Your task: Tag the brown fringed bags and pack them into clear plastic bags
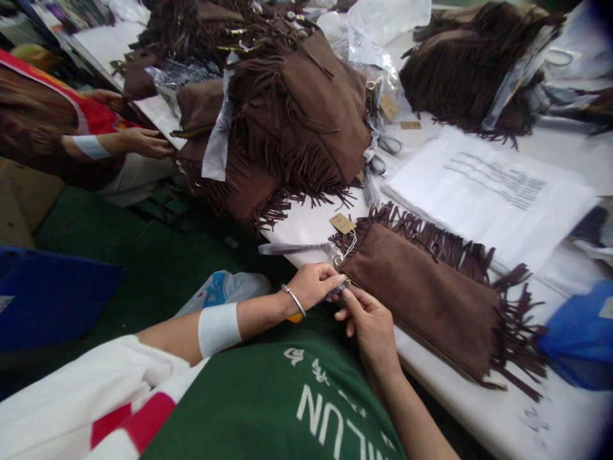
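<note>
While your left hand [313, 284] and right hand [366, 319] pinch together at the bag [421, 294] corner, probably on its zipper pull, steady the bag next.

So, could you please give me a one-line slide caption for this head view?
Both hands, left hand and right hand, pinch the corner of a brown fringed bag on a white table.

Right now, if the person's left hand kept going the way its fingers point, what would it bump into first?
The left hand points right, at the corner of the brown fringed bag on the table. Its fingers already pinch there, by the right hand, so probably the bag itself.
</note>
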The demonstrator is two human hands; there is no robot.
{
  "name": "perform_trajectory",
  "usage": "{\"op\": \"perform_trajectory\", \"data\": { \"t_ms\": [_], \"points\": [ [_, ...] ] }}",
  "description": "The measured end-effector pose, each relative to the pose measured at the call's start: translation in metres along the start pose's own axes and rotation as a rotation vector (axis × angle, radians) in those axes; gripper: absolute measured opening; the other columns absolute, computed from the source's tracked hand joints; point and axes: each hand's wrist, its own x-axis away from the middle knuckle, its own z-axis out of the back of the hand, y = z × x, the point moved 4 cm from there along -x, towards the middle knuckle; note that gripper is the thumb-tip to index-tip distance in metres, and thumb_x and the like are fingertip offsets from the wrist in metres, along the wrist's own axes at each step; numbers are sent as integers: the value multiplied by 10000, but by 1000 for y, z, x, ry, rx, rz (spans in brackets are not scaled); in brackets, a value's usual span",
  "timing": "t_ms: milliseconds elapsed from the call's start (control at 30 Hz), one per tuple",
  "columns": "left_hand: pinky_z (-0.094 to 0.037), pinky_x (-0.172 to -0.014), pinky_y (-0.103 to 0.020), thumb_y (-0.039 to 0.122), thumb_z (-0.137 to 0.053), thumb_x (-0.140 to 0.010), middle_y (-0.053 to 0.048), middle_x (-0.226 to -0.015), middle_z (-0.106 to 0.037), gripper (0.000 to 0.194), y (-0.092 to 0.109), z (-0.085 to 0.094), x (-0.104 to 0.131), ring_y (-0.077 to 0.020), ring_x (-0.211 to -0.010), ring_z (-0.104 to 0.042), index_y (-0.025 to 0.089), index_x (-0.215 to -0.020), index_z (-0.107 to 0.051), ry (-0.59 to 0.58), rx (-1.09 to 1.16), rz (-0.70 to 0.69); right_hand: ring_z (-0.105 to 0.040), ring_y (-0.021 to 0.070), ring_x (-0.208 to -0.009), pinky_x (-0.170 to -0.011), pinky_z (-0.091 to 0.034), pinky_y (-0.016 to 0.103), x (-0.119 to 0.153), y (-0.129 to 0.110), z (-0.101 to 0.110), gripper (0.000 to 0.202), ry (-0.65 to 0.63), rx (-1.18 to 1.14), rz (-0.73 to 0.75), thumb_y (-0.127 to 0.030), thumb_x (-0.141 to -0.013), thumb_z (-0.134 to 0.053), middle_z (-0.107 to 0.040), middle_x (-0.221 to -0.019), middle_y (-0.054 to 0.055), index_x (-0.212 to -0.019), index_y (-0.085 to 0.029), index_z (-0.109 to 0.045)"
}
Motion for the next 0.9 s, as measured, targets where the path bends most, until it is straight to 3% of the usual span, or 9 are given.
{"op": "perform_trajectory", "data": {
  "t_ms": [133, 233, 433, 567, 767, 900],
  "points": [
    [-413, -582, -197, 412, -508, -886, -22, -701, -588, 334, 11, 3, 7, -108, -639, -532, 102, -807, -605, -35, -192, -88, -516, 88, -461, -411, -428, 172, 4, -8, 6, 358, 138, 182, 94, -491, -812, -612, -636, -668, 27, -975, -177, -670],
    [-405, -621, -194, 383, -467, -909, -18, -746, -582, 319, 10, 5, 9, -114, -698, -515, 116, -862, -633, -73, -282, -126, -596, 128, -554, -457, -473, 200, 4, -10, 7, 319, 170, 274, 170, -485, -829, -589, -646, -730, 27, -952, -196, -648],
    [-469, -641, -212, 376, -538, -854, -41, -776, -589, 302, -5, 3, 7, -123, -700, -551, 82, -879, -603, -115, -32, 0, -609, 126, -600, -579, -481, 241, 0, -9, 9, 232, 203, 523, 271, -466, -868, -545, -640, -774, -15, -906, -241, -586],
    [-496, -684, -217, 304, -528, -868, -41, -801, -615, 265, -8, 1, 11, -109, -696, -577, 84, -1002, -591, -175, 38, -19, -626, 135, -671, -624, -466, 241, -1, -11, 11, 222, 260, 581, 316, -461, -887, -517, -657, -796, -19, -928, -247, -557],
    [-462, -708, -190, 271, -535, -879, -30, -811, -640, 188, 1, 5, 4, -108, -731, -593, 115, -934, -625, -170, -290, -225, -631, 137, -667, -610, -443, 229, -4, -14, 10, 241, 264, 598, 310, -465, -901, -492, -661, -749, -14, -928, -235, -559],
    [-417, -632, -171, 278, -563, -859, -5, -763, -648, 163, 7, 4, -2, -93, -673, -582, 134, -881, -635, -70, -473, -316, -624, 132, -669, -630, -469, 233, -1, -11, 9, 317, 194, 479, 271, -481, -896, -498, -651, -788, -13, -1106, -244, -504]
  ]
}}
